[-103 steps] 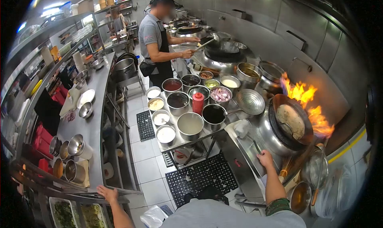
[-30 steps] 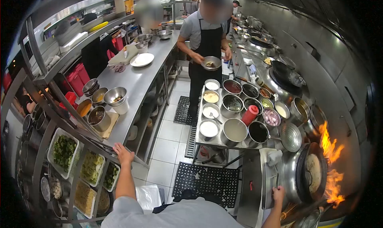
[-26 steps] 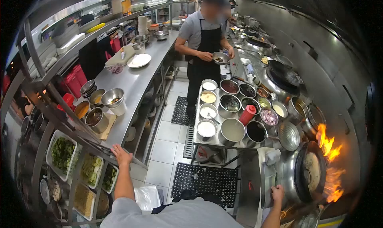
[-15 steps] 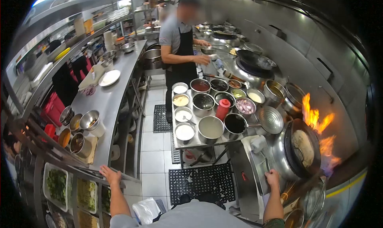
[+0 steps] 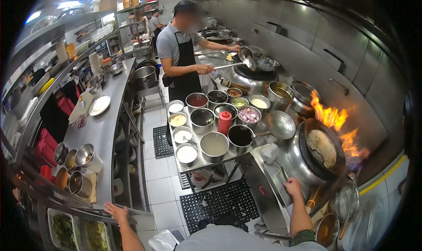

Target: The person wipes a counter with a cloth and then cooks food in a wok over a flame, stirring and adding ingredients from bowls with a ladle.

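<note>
My left hand point(image 5: 116, 212) rests at the near corner of the steel counter point(image 5: 110, 163), fingers spread and holding nothing. At the right, my right hand point(image 5: 292, 187) is closed at the end of a thin metal handle point(image 5: 284, 173); what tool it belongs to I cannot tell. The handle slants over a metal tray point(image 5: 273, 174), with a crumpled white cloth point(image 5: 270, 154) at its far end. Beyond this hand sits a wok point(image 5: 336, 163) with pale, foamy contents point(image 5: 323, 145) and a ladle point(image 5: 317, 155) in it. Tall flames point(image 5: 332, 114) rise behind the wok.
A co-worker point(image 5: 180, 53) stands ahead, holding a ladle point(image 5: 231, 65) and a metal pot point(image 5: 245, 54) over another wok. Between us, a table carries several sauce pots point(image 5: 214, 145) and a red squeeze bottle point(image 5: 224, 122). A black rubber mat point(image 5: 215, 205) covers floor tiles.
My view has shifted, so the table and wok appear further left. The co-worker has raised a ladle and pot over the far wok. Both my hands keep nearly the same places.
</note>
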A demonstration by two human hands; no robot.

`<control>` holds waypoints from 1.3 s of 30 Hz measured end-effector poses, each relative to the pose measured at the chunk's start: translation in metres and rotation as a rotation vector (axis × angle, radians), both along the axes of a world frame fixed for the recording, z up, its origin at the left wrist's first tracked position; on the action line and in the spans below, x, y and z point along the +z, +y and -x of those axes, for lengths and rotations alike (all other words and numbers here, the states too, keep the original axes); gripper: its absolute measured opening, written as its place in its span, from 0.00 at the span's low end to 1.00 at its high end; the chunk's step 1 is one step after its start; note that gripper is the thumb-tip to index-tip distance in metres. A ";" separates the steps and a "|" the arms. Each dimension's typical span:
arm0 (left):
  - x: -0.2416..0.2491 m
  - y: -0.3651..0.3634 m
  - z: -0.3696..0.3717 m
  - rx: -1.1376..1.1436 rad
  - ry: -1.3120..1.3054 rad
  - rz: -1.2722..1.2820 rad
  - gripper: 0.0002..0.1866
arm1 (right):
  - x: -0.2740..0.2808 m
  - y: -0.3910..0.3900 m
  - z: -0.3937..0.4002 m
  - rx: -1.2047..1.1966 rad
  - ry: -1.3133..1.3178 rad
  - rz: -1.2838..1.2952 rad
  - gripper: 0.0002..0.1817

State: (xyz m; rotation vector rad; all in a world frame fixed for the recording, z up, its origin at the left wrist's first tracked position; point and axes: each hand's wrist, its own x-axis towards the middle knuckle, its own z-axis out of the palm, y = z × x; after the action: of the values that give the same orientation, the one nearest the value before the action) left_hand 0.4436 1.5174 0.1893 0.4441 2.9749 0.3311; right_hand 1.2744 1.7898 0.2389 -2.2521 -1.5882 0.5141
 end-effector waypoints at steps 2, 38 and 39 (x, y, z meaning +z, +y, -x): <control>-0.003 -0.001 0.002 -0.002 -0.002 -0.009 0.62 | -0.003 0.002 -0.001 -0.003 0.012 -0.004 0.18; 0.004 0.002 -0.003 0.003 -0.011 0.010 0.60 | -0.022 0.006 -0.014 -0.005 0.067 -0.033 0.19; 0.007 0.002 -0.004 0.007 -0.022 0.000 0.60 | -0.024 0.006 -0.013 -0.007 0.085 -0.036 0.19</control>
State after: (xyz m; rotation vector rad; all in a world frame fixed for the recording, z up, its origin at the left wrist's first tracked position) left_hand 0.4479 1.5194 0.1960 0.4267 2.9557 0.3347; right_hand 1.2874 1.7960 0.2151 -2.1792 -1.5350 0.5674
